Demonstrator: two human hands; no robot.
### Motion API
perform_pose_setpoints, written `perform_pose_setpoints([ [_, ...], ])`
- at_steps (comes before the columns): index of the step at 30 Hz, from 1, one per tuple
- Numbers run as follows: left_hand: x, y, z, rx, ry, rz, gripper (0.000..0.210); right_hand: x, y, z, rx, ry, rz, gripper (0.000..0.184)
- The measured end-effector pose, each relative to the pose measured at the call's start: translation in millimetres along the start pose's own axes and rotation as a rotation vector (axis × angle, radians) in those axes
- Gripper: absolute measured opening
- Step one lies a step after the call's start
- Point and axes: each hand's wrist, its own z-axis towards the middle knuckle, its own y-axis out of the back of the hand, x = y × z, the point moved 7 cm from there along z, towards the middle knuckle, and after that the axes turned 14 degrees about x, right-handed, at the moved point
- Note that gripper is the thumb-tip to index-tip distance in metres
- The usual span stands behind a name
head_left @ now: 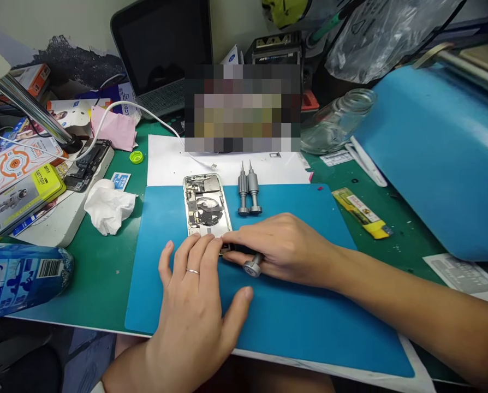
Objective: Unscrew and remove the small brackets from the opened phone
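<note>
An opened smartphone (221,204) lies on the blue mat (309,322), its inner boards and a round black part exposed. My left hand (195,303), wearing a ring, has its fingers stretched out, with the tips at the phone's lower end. From the right, my right hand (287,245) reaches the same end, its thumb and index finger near the lower right corner. A grey precision screwdriver (252,267) is held in it, the knob sticking out below the fingers; its tip is hidden. Two similar screwdrivers (248,188) stand side by side beyond the phone.
White paper (166,164) with a white cable's end lies behind the mat. To the left are a crumpled tissue (109,206), another opened phone (87,166) and a blue bottle (27,281). A glass jar (338,120) and yellow packet (362,213) lie right.
</note>
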Motion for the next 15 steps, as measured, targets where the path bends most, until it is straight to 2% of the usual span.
perform_pose_setpoints([
  [7,0.3,-0.3,-0.2,0.013,-0.002,-0.019,0.046,-3.2,-1.6,-2.4,0.035,-0.012,0.059,0.015],
  [15,-0.7,1.9,-0.2,0.046,-0.002,-0.048,0.027,-1.7,0.3,-2.7,0.007,0.007,0.041,0.012],
])
